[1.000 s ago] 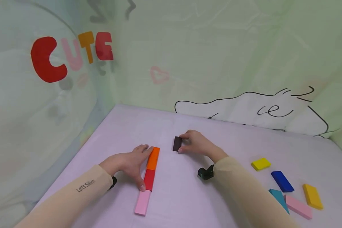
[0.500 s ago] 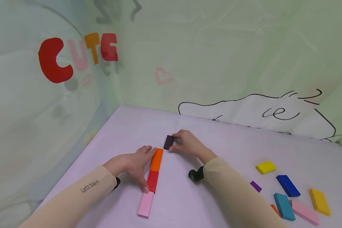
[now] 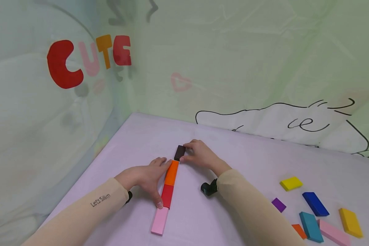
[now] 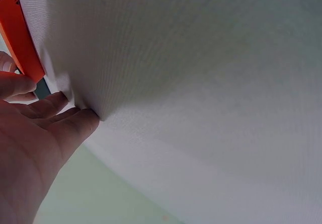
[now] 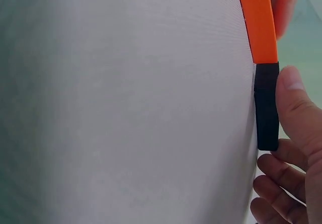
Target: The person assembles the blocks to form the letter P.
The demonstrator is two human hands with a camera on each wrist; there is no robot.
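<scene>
In the middle of the head view I see the black block (image 3: 179,153), at the far end of a straight row on the pale table (image 3: 249,153). The right hand (image 3: 201,155) grasps it, with the thumb at its near end and a finger at its far end. In the right wrist view the end of the black block meets the end of the orange block (image 3: 172,173). Below the orange one come the red block (image 3: 167,196) and the pink block (image 3: 160,221), which is lowest in the row. The left hand (image 3: 146,176) does not clench; its fingers are spread along the left side of the row, one touching the orange block near its top, while the thumb rests where red and pink join. At the lower right of the frame, well apart from the row, I see loose pieces: a yellow block (image 3: 291,183), a purple block (image 3: 278,205), a blue block (image 3: 315,204), a teal block (image 3: 311,227) and an amber block (image 3: 351,222). Coloured letters (image 3: 64,65) are on the wall at upper left.
</scene>
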